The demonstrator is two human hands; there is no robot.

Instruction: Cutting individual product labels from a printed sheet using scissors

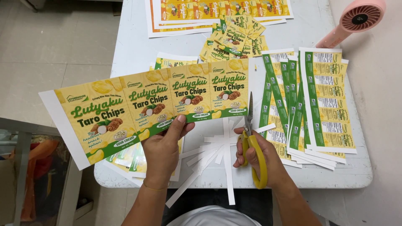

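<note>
Left hand [161,146] pinches label strip [155,106] at its 6 o'clock edge, held above the worktop [138,46]. Thin, light, floppy paper: likely sags at 9 o'clock, support near centre. Right hand [261,157] grips yellow scissors [252,142], blades at strip's 3 o'clock edge.

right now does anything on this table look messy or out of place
White paper offcuts lie scattered criss-cross between the left hand and right hand, some hanging over the table edge. The small cut labels sit in a loose, askew heap. The printed strip looks undamaged.
</note>
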